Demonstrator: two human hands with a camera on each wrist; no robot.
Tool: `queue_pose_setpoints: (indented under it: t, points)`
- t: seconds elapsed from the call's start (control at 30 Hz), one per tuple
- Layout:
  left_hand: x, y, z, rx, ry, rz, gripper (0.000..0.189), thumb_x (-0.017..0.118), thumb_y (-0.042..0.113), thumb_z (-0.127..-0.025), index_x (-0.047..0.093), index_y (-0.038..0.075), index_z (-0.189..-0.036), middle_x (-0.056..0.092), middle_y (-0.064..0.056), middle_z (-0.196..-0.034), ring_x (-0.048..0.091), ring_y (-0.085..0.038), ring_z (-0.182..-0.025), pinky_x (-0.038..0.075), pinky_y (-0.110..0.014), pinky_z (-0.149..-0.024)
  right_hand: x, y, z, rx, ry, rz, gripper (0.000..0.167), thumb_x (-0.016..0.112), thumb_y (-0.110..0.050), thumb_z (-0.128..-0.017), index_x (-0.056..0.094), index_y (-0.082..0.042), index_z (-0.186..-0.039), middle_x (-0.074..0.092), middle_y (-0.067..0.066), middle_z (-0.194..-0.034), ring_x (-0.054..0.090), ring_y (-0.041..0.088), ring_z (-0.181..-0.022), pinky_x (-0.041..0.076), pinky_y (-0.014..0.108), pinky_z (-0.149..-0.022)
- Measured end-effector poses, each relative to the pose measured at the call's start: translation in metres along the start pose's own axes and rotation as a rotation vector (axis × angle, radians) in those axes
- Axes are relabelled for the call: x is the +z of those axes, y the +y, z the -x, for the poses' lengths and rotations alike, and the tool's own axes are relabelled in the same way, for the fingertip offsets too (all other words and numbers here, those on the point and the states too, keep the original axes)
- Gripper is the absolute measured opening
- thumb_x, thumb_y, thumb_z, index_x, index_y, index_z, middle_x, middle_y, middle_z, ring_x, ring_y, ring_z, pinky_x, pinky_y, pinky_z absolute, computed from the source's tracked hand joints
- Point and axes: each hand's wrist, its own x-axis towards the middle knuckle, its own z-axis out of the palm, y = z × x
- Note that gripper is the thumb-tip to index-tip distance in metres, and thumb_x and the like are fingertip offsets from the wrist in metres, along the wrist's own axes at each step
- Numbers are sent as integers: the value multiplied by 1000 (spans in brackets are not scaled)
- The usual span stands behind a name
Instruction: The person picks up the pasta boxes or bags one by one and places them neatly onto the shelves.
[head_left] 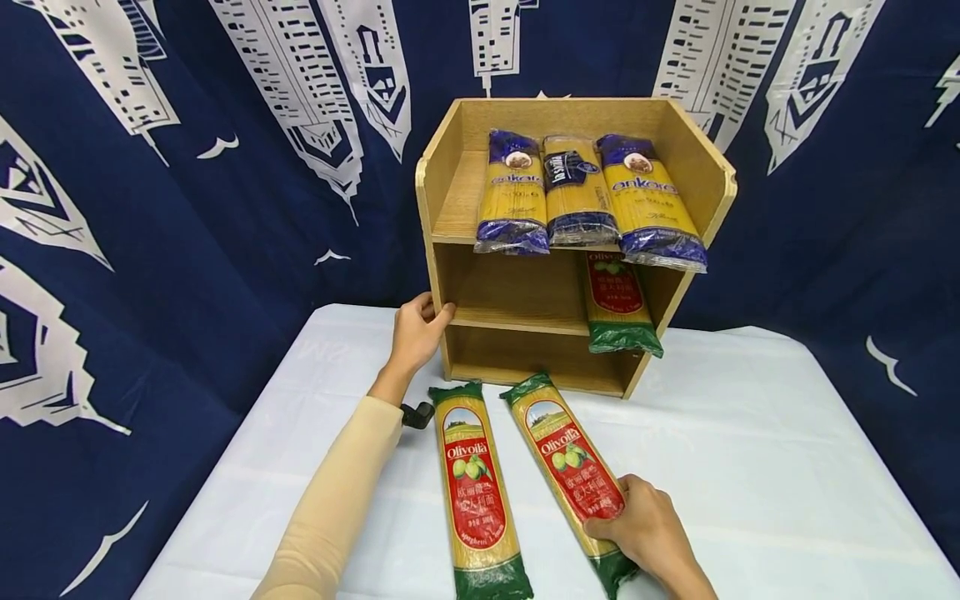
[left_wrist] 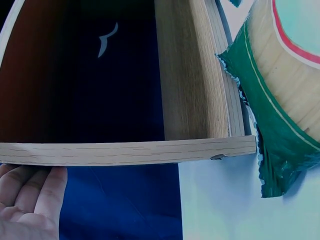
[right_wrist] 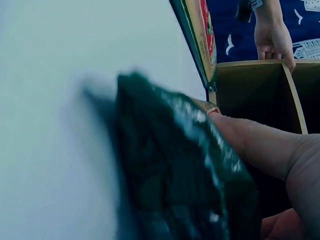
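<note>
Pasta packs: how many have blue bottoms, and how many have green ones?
Blue bottoms: 3 (top-left pack, top-middle pack, top-right pack)
Green bottoms: 3 (middle-shelf pack, table pack, pack in the right hand)
Total: 6

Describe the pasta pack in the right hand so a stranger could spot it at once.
Find the wooden shelf unit on the white table. Before it, the left pack and the held pack both have green ends and red Olivoilà labels. The held one slants more sharply, with the right hand gripping its near end.
</note>
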Motion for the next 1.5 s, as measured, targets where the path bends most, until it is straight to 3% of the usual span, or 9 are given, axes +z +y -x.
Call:
queue_pose_setpoints:
  t: [0.1,0.23,0.33,0.4,0.57,0.73,1.0,1.27,1.5]
  points:
    - [0,0,1,-10,-2,2,31,68,24,-96,70,1,-116,77,-12,-101,72,-24,-98,54,-44,-86,0,0,-1,7,-17,-8,61,95,-29,-62,63,5,-101,61,6,-78,56,21,-70,44,34,-61]
    - [0,-1,2,-6,-1,2,30,68,24,-96,70,1,-116,77,-12,-101,72,-25,-98,54,-44,-86,2,1,-5,19,-65,-66,66,95,-23,-63,62,11,-109,63,7,-81,57,22,-73,45,35,-63]
    - [0,-1,2,5,0,-4,30,68,24,-96,71,1,-115,77,-12,-99,72,-24,-96,54,-43,-85,5,4,-7,23,-109,-176,65,94,-14,-63,62,14,-112,65,8,-83,59,22,-74,48,35,-65]
    - [0,-1,2,9,-1,-8,29,68,23,-96,71,1,-115,77,-12,-98,72,-24,-95,55,-43,-84,7,7,-8,5,-146,-261,55,91,-8,-63,64,12,-106,65,9,-81,59,22,-74,49,35,-64]
    - [1,-1,2,12,-6,-11,29,68,23,-97,70,0,-115,77,-12,-98,72,-24,-94,55,-43,-83,11,18,-12,-117,-326,-488,34,82,1,-69,66,10,-98,67,10,-81,62,20,-72,53,33,-65]
    - [1,-1,2,2,-14,-8,32,67,23,-97,69,-1,-118,77,-14,-101,72,-25,-97,55,-45,-86,15,26,-14,-161,-451,-635,36,79,0,-76,64,12,-106,70,11,-86,65,22,-77,54,32,-70]
    - [0,-2,4,-11,-3,-1,33,67,23,-96,69,-1,-118,77,-14,-101,72,-26,-98,54,-46,-88,16,28,-7,-200,-442,-711,55,80,-3,-81,54,20,-124,70,15,-96,66,25,-85,55,34,-76]
    - [0,-2,4,-10,0,2,31,68,24,-96,70,0,-116,77,-14,-101,72,-25,-99,54,-46,-88,18,29,3,-168,-420,-735,63,81,-5,-82,49,21,-129,68,15,-100,66,27,-89,56,37,-76]
    - [-1,2,1,8,-3,-8,32,67,23,-97,70,-1,-117,77,-15,-101,72,-26,-97,55,-46,-86,18,32,11,-208,-429,-771,68,80,-4,-81,44,23,-133,68,17,-104,67,25,-91,57,36,-78]
